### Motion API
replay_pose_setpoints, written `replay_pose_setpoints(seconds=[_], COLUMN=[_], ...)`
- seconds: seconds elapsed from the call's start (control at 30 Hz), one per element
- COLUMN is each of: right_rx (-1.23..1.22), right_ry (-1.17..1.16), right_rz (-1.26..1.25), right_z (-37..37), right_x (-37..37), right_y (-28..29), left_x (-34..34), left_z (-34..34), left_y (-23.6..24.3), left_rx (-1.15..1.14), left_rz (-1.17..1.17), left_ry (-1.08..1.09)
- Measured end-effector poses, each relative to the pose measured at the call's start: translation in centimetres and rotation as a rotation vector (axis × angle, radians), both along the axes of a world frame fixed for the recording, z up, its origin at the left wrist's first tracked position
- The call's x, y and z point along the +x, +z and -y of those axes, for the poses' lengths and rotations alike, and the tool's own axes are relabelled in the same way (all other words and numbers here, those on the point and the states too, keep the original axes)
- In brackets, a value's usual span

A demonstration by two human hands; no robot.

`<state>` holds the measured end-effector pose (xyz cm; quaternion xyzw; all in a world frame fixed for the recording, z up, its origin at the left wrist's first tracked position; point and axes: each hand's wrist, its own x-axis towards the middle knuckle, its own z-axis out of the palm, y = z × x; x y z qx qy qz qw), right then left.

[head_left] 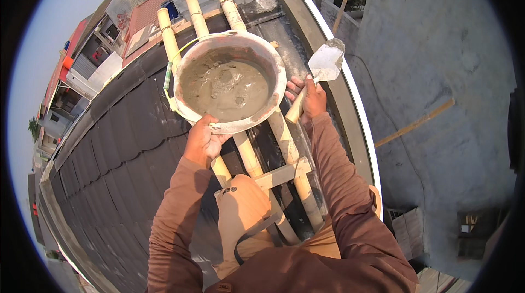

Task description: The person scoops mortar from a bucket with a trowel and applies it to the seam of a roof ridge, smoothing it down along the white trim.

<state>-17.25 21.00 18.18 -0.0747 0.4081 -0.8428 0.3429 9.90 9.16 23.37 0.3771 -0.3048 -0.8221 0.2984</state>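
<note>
- Brown shirt (306,271) fills the bottom of the frame, its two sleeves running upward to the hands, with a tan trouser knee (243,200) between them.
- Grey wall (448,47) takes up the right side, seen past the roof's edge, with open air between the two.
- Dark tiled roof (126,156) spreads over the left and centre, its far border curving toward houses at the upper left.
- Concrete ledge (306,11) arcs down right of centre; its white outer edge (361,109) marks where the roof stops, just beside the right forearm.
- Bamboo poles (194,11) run from upper centre to lower centre, crossed by a wooden crosspiece (284,175) near the knee; dark gaps open between them.
- Pale bucket (254,123) sits over the poles at the centre, holding wet grey mortar (227,88) below its rim; a wire handle (168,77) hangs at its left.
- Left hand (204,142) is clamped on the bucket's lower rim, thumb above, fingers beneath.
- Right hand (313,99), between bucket and ledge, grips a trowel (326,62); its blade points upper right, overlapping the white edge in view. Whether its outstretched fingertips touch the bucket, I cannot tell.
</note>
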Motion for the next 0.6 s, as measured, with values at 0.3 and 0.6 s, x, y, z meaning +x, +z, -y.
replay_pose_setpoints(seconds=[0.3,0.6], right_rx=[0.177,0.286], right_ry=[-0.035,-0.067], right_rz=[-0.084,-0.21], right_z=[-3.5,-11.0], right_x=[3.1,6.0], right_y=[1.9,-1.9], left_x=[2.7,6.1], left_z=[-6.2,-13.7], left_y=[-2.5,-7.2], left_rx=[0.159,0.317], left_rz=[-0.077,0.02], left_ry=[-0.03,-0.041])
